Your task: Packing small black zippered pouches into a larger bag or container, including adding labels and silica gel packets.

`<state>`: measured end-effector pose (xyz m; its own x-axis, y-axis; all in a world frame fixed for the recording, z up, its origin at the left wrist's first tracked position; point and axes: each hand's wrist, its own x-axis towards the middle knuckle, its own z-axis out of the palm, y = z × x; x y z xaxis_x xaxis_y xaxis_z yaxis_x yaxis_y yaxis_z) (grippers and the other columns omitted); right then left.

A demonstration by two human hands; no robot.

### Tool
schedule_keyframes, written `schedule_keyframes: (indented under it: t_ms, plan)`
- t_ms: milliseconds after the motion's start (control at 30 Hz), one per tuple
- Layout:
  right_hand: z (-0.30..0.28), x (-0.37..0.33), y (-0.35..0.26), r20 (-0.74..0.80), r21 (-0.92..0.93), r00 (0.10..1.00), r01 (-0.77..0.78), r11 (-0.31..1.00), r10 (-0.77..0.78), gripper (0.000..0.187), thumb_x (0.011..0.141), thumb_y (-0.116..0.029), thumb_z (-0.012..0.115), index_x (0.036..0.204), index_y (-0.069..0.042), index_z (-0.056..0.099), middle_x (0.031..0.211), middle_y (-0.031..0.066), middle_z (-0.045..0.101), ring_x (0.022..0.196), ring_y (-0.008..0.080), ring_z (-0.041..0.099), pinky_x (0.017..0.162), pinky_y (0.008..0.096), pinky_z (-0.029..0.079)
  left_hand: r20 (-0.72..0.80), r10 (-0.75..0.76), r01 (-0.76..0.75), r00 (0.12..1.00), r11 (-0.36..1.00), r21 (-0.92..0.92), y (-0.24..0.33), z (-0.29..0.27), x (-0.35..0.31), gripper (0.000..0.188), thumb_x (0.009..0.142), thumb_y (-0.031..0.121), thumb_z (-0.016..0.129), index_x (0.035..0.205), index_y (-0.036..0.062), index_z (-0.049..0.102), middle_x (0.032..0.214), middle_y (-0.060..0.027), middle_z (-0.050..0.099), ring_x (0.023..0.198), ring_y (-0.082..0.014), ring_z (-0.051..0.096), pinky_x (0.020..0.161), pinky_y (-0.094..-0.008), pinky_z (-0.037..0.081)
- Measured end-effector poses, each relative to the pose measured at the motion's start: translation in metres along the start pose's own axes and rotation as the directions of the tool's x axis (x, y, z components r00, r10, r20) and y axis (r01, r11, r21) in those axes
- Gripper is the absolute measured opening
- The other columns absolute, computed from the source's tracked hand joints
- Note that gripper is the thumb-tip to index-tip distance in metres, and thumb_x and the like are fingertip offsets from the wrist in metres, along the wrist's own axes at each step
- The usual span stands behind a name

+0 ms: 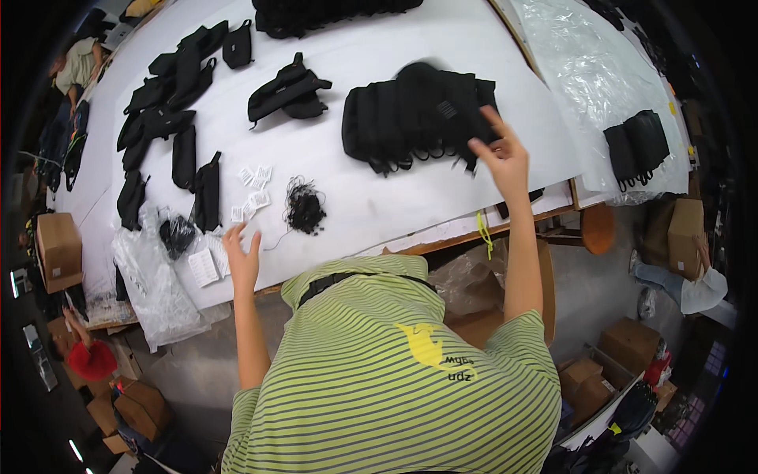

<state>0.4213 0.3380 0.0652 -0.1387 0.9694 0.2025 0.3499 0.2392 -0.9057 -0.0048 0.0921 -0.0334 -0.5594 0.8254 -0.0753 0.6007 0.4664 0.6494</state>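
Note:
My right hand (505, 158) is over the right part of the table, thumb and fingers apart beside the near end of a black fabric pouch (446, 103). That pouch is blurred at its far end and lies over a row of similar black pouches (371, 122) with loops along their near edge. My left hand (243, 257) is open at the table's front edge, fingers spread and holding nothing. Just beyond it lie small white tags (257, 201). A tangled heap of thin black cords (304, 207) sits to their right.
Many black pouches (185, 75) lie scattered at left, with a small pile (290, 93) at centre. A clear plastic bag (154, 284) and a white tag sheet (203, 268) are at the front left. More pouches (638, 146) rest on plastic sheeting (576, 63) at right.

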Motion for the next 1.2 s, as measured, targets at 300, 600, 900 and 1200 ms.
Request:
schedule_keyframes:
  t_ms: [300, 600, 900, 1200]
  plan:
    - [-0.021, 0.036, 0.146, -0.243, -0.665, 0.967, -0.224, 0.713, 0.077, 0.059, 0.072, -0.008, 0.062, 0.128, -0.019, 0.045, 0.101, 0.0163, 0.052, 0.088, 0.0353, 0.057, 0.078, 0.042, 0.048, -0.187, -0.167, 0.236, 0.968, 0.86, 0.453, -0.087, 0.027, -0.041, 0.07, 0.079, 0.031, 0.065, 0.135, 0.0037, 0.033, 0.134, -0.0281, 0.033, 0.121, -0.0438, 0.035, 0.1, -0.0466, 0.031]
    - [-0.045, 0.049, 0.183, -0.109, -0.714, 0.983, -0.183, 0.676, 0.151, 0.08, 0.064, -0.013, 0.065, 0.138, -0.019, 0.032, 0.117, 0.0293, 0.044, 0.099, 0.0433, 0.053, 0.09, 0.0453, 0.044, -0.268, -0.039, 0.141, 0.963, 0.917, 0.372, -0.092, 0.013, -0.044, 0.047, 0.079, 0.019, 0.062, 0.121, 0.0017, 0.05, 0.118, -0.0196, 0.051, 0.109, -0.0363, 0.047, 0.093, -0.0417, 0.037]
    - [0.035, -0.002, 0.074, -0.172, -0.525, 0.983, -0.039, 0.85, -0.061, 0.055, 0.077, -0.014, 0.062, 0.13, -0.019, 0.046, 0.109, 0.0107, 0.043, 0.071, 0.0154, 0.051, 0.076, 0.0318, 0.046, -0.236, 0.263, -0.184, 0.935, 0.933, 0.31, -0.048, 0.027, -0.033, 0.035, 0.075, 0.016, 0.066, 0.107, 0.0064, 0.056, 0.104, -0.0133, 0.054, 0.103, -0.0315, 0.049, 0.089, -0.042, 0.036]
    - [0.14, -0.079, 0.007, 0.138, -0.005, 0.99, 0.031, 0.999, -0.031, 0.034, 0.08, -0.006, 0.061, 0.113, -0.014, 0.059, 0.093, 0.0009, 0.055, 0.063, 0.0063, 0.046, 0.056, 0.0206, 0.039, -0.069, 0.369, -0.33, 0.927, 0.889, 0.317, -0.047, 0.032, -0.025, 0.014, 0.074, 0.013, 0.067, 0.081, 0.0073, 0.056, 0.084, -0.0071, 0.055, 0.084, -0.027, 0.051, 0.075, -0.041, 0.037]
